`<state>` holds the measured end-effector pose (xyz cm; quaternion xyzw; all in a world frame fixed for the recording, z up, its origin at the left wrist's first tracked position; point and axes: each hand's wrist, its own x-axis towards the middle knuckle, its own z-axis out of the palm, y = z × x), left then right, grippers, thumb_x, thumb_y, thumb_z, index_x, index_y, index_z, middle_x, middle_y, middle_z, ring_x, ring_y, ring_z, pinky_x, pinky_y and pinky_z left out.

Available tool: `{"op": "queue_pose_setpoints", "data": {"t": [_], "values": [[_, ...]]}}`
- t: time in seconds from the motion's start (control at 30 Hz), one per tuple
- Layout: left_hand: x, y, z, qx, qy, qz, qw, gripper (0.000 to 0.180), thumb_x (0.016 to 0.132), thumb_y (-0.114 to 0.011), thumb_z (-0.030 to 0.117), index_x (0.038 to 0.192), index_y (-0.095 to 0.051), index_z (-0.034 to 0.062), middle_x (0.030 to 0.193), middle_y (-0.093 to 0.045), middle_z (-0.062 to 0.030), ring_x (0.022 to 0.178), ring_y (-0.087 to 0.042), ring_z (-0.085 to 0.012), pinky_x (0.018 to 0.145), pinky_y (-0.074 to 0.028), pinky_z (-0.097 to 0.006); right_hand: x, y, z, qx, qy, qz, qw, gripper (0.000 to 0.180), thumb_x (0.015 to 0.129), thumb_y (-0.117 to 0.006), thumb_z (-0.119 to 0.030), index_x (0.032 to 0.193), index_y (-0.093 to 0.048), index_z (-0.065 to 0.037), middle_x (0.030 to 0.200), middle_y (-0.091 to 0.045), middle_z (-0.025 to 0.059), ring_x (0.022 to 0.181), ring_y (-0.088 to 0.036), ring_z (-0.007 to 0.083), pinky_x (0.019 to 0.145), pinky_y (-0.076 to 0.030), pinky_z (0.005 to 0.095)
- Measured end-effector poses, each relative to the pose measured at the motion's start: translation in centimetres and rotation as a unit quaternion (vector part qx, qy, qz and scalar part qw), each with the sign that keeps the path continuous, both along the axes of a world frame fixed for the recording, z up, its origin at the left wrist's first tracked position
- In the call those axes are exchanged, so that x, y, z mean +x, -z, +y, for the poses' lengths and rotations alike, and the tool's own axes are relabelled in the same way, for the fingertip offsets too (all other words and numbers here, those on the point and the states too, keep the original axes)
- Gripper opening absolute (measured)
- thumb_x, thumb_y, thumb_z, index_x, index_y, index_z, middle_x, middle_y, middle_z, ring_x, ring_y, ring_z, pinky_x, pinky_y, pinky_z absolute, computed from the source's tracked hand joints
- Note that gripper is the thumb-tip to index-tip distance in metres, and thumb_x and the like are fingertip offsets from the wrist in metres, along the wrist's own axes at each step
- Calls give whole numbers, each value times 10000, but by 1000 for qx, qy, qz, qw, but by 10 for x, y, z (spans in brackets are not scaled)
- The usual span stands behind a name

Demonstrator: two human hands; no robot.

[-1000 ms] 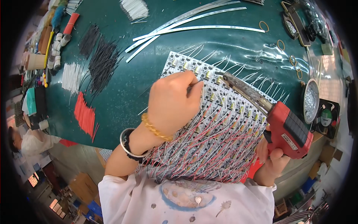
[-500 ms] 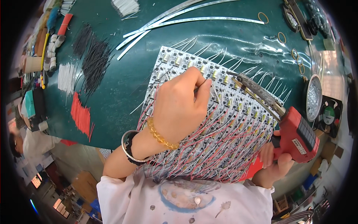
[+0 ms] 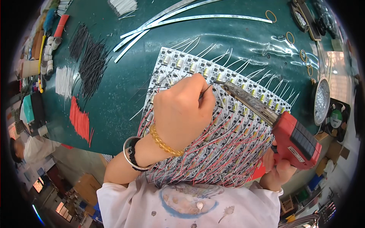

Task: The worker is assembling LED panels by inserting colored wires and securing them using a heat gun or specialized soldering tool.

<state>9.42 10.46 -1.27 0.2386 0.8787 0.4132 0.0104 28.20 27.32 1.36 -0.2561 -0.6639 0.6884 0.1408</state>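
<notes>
1. Left hand (image 3: 182, 112) is pinching a thin wire (image 3: 206, 90) between closed fingers, resting on the circuit board panel (image 3: 228, 125).
2. Right hand (image 3: 279, 171) is gripping the red soldering gun (image 3: 294, 138); its tip is meeting the wire just right of the left hand's fingertips.
3. The panel is lying on the green bench (image 3: 125, 95), beneath both hands, with red and white leads trailing toward the person.
4. Since the earlier frame, the left hand is sitting slightly further right; the gun tip is now closer to it.
5. Black wire bundles (image 3: 89, 62) and red ones (image 3: 80, 119) are lying well left of the left hand.
</notes>
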Motion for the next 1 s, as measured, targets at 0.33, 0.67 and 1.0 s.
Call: {"op": "queue_pose_setpoints", "data": {"t": [0.33,0.67,1.0], "values": [[1,0,0,-16,5,31,999,142,735,-678,14,667,-553,16,553,-562,-62,456,-539,-135,436,-410,-257,8,6,6,-27,-6,-9,1000,690,784,-690,-477,1154,-471,64,517,-479,1,380,-418,75,374,-297,220],[3,1,0,-17,7,30,999,144,754,-674,37,675,-555,17,569,-579,-68,469,-560,-155,450,-421,-269,10,3,5,-49,-30,30,998,663,790,-695,-447,1173,-473,47,552,-487,0,394,-416,74,388,-294,222],[-12,-54,-36,-50,-18,-16,998,51,821,-646,17,793,-612,-10,608,-578,-51,545,-543,-74,499,-424,-221,12,-2,-1,64,61,55,995,802,788,-638,-550,1144,-425,137,441,-432,-2,326,-380,81,336,-293,230]]}}
